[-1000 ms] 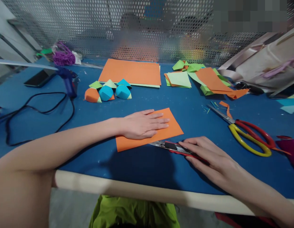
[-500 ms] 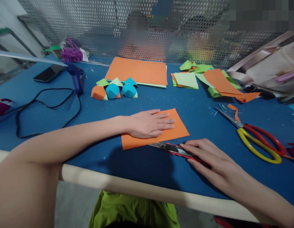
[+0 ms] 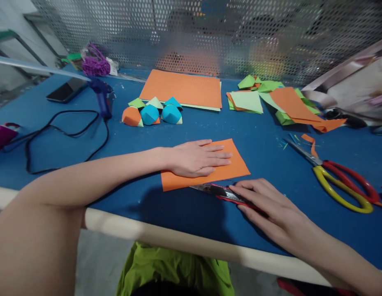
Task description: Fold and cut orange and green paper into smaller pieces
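My left hand (image 3: 198, 158) lies flat, fingers stretched out, on a sheet of orange paper (image 3: 237, 161) on the blue table. In my right hand (image 3: 265, 201) is a box cutter (image 3: 224, 192) with a red and black handle, held low and almost level. Its blade points left and lies along the paper's near edge, the tip close to the sheet below my left palm. Whether the blade is inside a fold of the paper I cannot tell. Scissors (image 3: 341, 181) with one red and one yellow handle rest to the right of my right hand.
Folded paper pieces (image 3: 150, 114) sit behind my left hand, before a stack of orange sheets (image 3: 184, 88). Paper squares (image 3: 246, 101) and orange and green scraps (image 3: 294, 105) lie back right. A blue glue gun (image 3: 101, 98) with a black cord, a phone (image 3: 66, 90) and purple string (image 3: 96, 61) are left.
The box cutter and my right hand have slid slightly left along the paper's near edge. My left hand stays flat on the sheet. The whole view has shifted a little.
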Motion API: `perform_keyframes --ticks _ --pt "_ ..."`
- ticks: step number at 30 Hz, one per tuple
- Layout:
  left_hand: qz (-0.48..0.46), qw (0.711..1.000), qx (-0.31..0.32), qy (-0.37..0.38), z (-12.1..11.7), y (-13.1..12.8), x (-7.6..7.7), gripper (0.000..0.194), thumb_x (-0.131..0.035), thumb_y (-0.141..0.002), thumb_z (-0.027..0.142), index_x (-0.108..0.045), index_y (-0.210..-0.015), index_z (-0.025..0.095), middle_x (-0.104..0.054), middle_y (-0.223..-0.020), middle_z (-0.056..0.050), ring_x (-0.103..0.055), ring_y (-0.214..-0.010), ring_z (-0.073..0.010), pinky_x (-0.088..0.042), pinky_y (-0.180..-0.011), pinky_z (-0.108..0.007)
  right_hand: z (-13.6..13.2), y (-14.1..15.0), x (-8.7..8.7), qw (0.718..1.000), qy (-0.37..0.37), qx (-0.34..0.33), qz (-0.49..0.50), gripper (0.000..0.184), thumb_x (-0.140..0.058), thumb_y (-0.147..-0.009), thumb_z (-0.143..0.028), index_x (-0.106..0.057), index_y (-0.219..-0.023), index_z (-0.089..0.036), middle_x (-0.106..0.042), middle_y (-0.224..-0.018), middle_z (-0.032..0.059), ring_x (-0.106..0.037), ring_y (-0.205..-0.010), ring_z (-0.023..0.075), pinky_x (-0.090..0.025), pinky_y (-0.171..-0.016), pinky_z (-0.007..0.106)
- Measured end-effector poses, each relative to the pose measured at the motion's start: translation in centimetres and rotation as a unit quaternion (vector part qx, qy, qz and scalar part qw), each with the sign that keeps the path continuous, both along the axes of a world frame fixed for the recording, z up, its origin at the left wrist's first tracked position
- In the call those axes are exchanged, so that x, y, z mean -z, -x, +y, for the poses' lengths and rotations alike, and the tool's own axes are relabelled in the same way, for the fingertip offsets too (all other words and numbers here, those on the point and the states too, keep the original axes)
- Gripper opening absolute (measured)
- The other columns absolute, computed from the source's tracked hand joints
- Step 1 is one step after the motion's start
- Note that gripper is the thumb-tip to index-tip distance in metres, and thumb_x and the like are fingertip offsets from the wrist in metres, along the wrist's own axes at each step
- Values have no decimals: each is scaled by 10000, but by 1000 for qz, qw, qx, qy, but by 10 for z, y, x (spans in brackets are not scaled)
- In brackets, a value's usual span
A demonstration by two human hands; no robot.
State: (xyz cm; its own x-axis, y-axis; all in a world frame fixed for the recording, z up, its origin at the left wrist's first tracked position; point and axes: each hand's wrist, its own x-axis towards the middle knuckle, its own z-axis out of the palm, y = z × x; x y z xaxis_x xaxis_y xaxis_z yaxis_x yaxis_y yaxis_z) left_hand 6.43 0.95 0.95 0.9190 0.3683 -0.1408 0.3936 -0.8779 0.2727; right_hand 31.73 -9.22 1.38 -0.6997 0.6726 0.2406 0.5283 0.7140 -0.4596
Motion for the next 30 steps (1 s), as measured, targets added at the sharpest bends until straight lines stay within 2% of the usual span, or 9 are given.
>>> perform_keyframes --ticks 6,13,22,30 --pt "-7 1000 -4 12 0 0 0 577 -248 -969 391 -306 -1524 242 -220 -1615 30 -105 -1509 -155 -15 -1233 -380 0 6 -1 1000 -5 0 9 363 -495 -949 -178 -564 -1299 -244 -665 -1098 96 -626 -1004 217 -552 -812 365" --pt "-22 1000 1 12 0 0 1 574 -259 -964 372 -330 -1515 229 -264 -1604 16 -144 -1504 -175 -50 -1233 -401 -1 10 -1 1000 -3 -11 0 363 -502 -946 -155 -540 -1298 -232 -644 -1121 96 -601 -1026 211 -536 -828 338" --pt "14 1000 -2 4 -1 -2 -1 597 -215 -964 390 -267 -1538 237 -198 -1623 46 -90 -1510 -145 0 -1229 -366 -3 14 1 1000 -3 -17 7 379 -502 -945 -161 -540 -1311 -251 -652 -1120 96 -615 -1009 221 -537 -840 372" --pt "-10 1000 0 3 -1 -2 -2 585 -255 -957 358 -334 -1515 200 -275 -1603 7 -156 -1503 -198 -76 -1232 -429 -5 21 4 1000 -1 -19 12 381 -497 -948 -189 -551 -1319 -258 -651 -1136 94 -613 -1029 227 -541 -840 369"
